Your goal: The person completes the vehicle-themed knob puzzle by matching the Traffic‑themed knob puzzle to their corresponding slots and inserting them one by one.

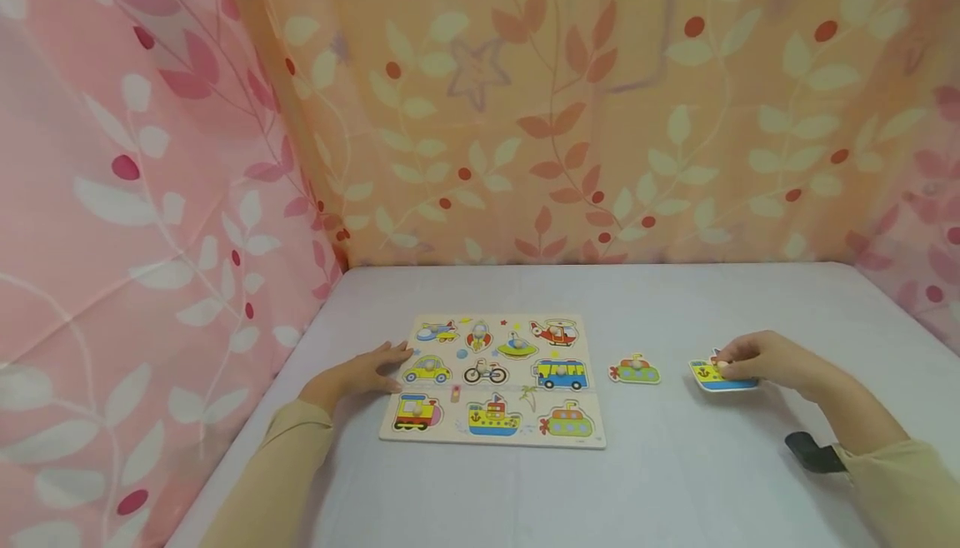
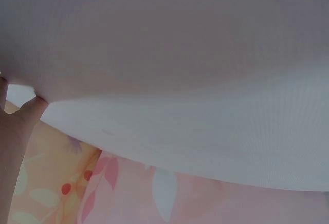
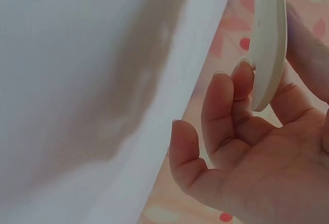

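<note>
A wooden peg puzzle board [image 1: 480, 440] with pictures of vehicles lies on the table, left of the middle in the head view. My left hand [image 1: 367, 369] rests at its left edge, fingers extended and fingertips right at the rim. To the right, my right hand [image 1: 780, 361] pinches a ship puzzle piece [image 1: 723, 383] by its knob, tilted over the table; the right wrist view shows its pale wooden side [image 3: 270, 44]. Between board and right hand lies a submarine puzzle piece [image 1: 636, 371], picture up. Printed ship [image 1: 493, 421] and submarine [image 1: 566, 425] shapes without knobs show in the board's bottom row.
A white cloth covers the table [image 1: 495, 498]. Orange and pink leaf-patterned curtains [image 1: 450, 140] stand behind it and along the sides. Knobbed pieces such as a train [image 1: 416, 415] and a bus [image 1: 561, 374] sit in the board. A black strap end [image 1: 813, 454] sticks out at the right sleeve.
</note>
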